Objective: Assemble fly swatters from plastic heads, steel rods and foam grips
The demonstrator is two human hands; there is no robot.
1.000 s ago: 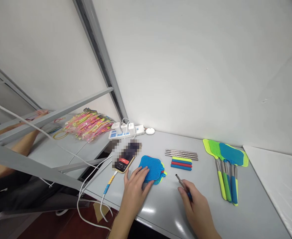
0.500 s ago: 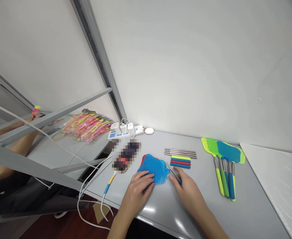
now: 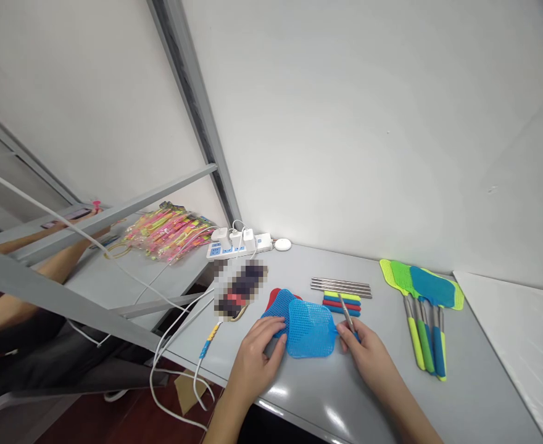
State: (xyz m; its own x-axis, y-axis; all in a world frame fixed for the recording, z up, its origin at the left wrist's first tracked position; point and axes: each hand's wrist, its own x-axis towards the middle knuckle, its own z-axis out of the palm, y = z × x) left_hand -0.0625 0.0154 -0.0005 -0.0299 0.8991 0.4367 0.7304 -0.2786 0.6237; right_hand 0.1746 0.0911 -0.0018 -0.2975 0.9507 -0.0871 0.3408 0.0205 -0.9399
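Observation:
My right hand (image 3: 364,351) is closed around a metal fly swatter handle (image 3: 347,313) with a blue grip, mostly hidden in the palm. Its thumb and fingers also pinch the neck of a light blue fly swatter head (image 3: 312,330), which lies toward my left hand. My left hand (image 3: 258,346) rests with fingers stretched over a second blue swatter head (image 3: 279,306). Under that one, the edge of a red swatter head (image 3: 275,296) shows. Beyond my right hand lie several metal rods (image 3: 340,285) and a row of coloured grips (image 3: 342,303).
Several finished-looking fly swatters (image 3: 426,320) lie on the right of the grey table (image 3: 299,394). A power strip (image 3: 239,245) and a blurred-out phone-like object (image 3: 240,290) with a cable are left. Past the frame, a person's arm (image 3: 44,277) is near bagged colourful items (image 3: 172,231).
My right hand has drawn the upper blue swatter head rightward, off the stack, uncovering more of the second blue head. My left hand stays on the stack.

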